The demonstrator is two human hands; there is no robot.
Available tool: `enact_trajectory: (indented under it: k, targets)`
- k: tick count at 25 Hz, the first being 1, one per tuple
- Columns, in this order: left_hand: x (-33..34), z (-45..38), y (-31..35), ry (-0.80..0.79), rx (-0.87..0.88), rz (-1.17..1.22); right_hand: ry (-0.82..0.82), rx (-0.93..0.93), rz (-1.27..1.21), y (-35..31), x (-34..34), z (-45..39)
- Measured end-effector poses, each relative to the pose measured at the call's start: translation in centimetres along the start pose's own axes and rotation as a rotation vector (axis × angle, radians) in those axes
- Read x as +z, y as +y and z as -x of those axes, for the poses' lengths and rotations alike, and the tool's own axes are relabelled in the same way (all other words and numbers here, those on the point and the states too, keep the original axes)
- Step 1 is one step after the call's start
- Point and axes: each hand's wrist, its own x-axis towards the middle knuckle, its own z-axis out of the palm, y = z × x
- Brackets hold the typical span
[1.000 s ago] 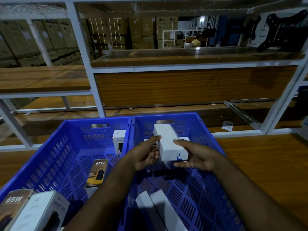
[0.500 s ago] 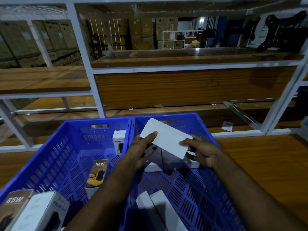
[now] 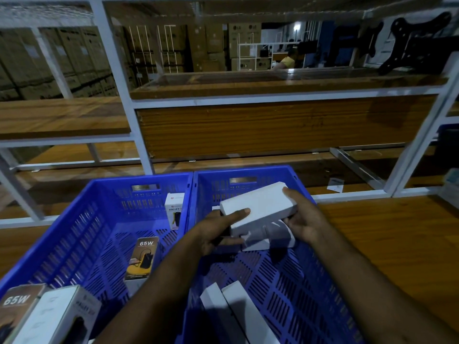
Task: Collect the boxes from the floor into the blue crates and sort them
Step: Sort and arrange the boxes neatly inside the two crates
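Dim warehouse shelving fills the far side of my head view: a white metal rack [image 3: 116, 78] with wooden shelf boards [image 3: 62, 115], stacked brown cartons [image 3: 49, 63] behind it on the left, and a black bracket [image 3: 412, 40] on the upper right shelf. Further back I make out a person in a yellow top [image 3: 288, 62], too small to tell more. Wooden floor [image 3: 397, 244] runs to the right of the crates.

Two blue crates sit side by side in front of me, their inner walls touching. My left crate [image 3: 82, 227] holds a box marked 65W [image 3: 142, 259] leaning near its middle, a white box marked Halley [image 3: 175, 209] upright against the far right corner, and two more boxes [image 3: 44, 316] at the near left edge.

Over the right crate [image 3: 308, 281] I hold a plain white box [image 3: 258, 207], tilted, its far end higher. My left hand [image 3: 218, 234] grips the near left end, thumb pressed on the top face and fingers curled beneath. My right hand [image 3: 305, 219] grips the far right end, thumb on top and fingers wrapped under the edge. Just below it lie other white boxes [image 3: 268, 238] at the far end of the crate floor, and two long white boxes [image 3: 236, 314] lie side by side at the near end.
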Motion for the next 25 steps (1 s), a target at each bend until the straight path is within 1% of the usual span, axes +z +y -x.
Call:
enact_trajectory:
  k: [3,5,6,8,9,11,14,16,18,20,23,25]
  targets:
    - [-0.4,-0.7,0.7,0.198,0.096,0.260,-0.037,0.095,0.323,0.0,0.0,0.7]
    - [-0.8,-1.1,0.9,0.224,0.149,0.430,-0.146,0.249,0.465,0.6,0.3,1.5]
    - [-1.0,-1.2,0.8,0.218,0.160,0.453,-0.190,0.311,0.483,1.1,0.4,1.7]
    - [-1.0,-1.3,0.8,0.177,0.159,0.392,-0.197,0.355,0.467,2.3,0.6,1.5]
    - [-0.8,-1.1,0.7,0.160,0.156,0.344,-0.161,0.347,0.440,2.8,0.6,1.2]
    - [-0.6,-0.9,0.5,0.157,0.153,0.245,-0.030,0.291,0.368,3.5,0.2,0.3]
    - [-0.5,-1.1,0.1,0.266,0.242,0.073,0.122,0.230,0.290,4.1,-0.8,-0.6]
    - [-0.4,-1.4,-0.2,0.353,0.342,-0.056,0.184,0.223,0.268,4.4,-1.4,-0.8]
    - [-0.3,-1.4,-0.3,0.405,0.459,-0.160,0.235,0.186,0.226,4.9,-1.9,-1.2]
    - [-0.5,-1.4,-0.2,0.453,0.533,-0.231,0.266,0.139,0.175,5.4,-2.0,-1.6]
    - [-0.7,-1.4,-0.2,0.473,0.558,-0.254,0.314,0.090,0.121,5.6,-1.4,-2.2]
    - [-0.7,-1.5,-0.4,0.458,0.555,-0.268,0.305,0.130,0.166,5.8,-0.9,-1.8]
